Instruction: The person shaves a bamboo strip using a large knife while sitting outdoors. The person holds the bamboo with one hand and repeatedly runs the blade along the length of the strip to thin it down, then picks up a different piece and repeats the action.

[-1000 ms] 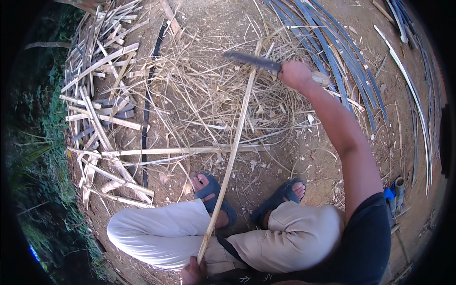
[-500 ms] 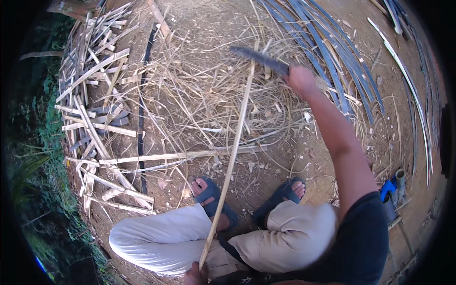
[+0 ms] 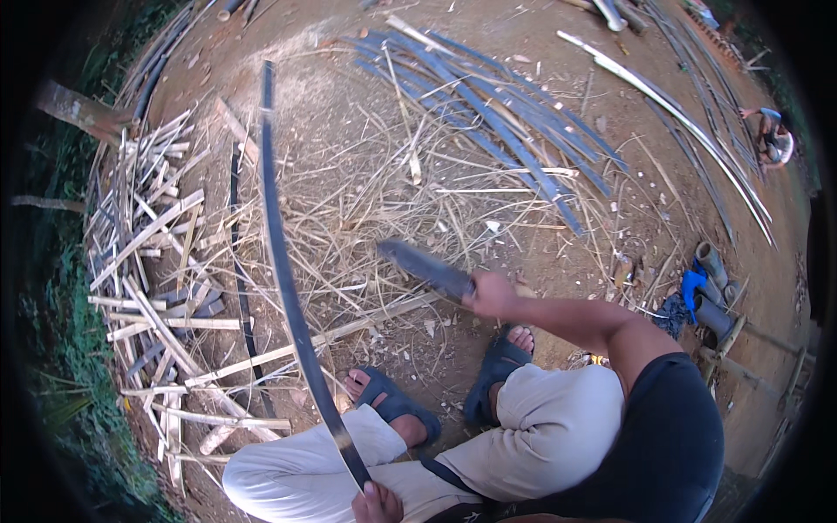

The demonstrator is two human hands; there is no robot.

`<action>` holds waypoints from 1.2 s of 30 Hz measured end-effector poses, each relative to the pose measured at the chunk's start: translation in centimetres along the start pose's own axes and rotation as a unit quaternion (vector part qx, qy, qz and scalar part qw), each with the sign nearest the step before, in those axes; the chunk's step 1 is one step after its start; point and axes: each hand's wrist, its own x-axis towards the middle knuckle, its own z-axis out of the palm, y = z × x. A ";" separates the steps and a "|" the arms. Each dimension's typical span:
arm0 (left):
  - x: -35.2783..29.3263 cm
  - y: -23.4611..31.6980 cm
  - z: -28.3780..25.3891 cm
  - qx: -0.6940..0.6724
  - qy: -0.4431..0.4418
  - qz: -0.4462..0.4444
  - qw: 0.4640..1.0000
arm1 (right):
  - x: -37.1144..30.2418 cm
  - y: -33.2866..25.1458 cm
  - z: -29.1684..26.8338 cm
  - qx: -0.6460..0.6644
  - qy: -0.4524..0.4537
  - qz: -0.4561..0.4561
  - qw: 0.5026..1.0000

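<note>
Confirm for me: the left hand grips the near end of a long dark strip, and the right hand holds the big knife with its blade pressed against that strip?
Not quite. In the head view the left hand does grip the near end of the long dark strip, and the right hand holds the big knife, but the blade is clear of the strip, off to its right over the straw litter.

You wear light beige trousers [image 3: 540, 427], the cloth creased over both bent knees. Above the trousers, a dark navy short-sleeved shirt [image 3: 671, 436] covers your trunk and stops at the upper arm, leaving your right forearm bare down to your right hand [image 3: 490, 294]. Below the trouser hems, your feet sit in dark blue open-toed sandals [image 3: 493, 370], each with a broad strap. Just beside the nearer trouser leg, your left hand [image 3: 375, 504] is bare and ungloved.
</note>
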 end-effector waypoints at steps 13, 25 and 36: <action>9.3 -3.4 17.7 0.133 -0.166 -0.021 0.977 | -12.1 -13.8 -7.8 0.511 -0.207 0.027 0.834; 1.7 11.8 18.3 0.788 -0.178 0.183 0.561 | -1.8 5.3 -12.6 0.101 0.317 0.023 0.943; 8.7 20.8 21.8 0.853 0.097 0.144 0.491 | 12.3 21.8 -25.5 -0.189 0.334 0.147 0.911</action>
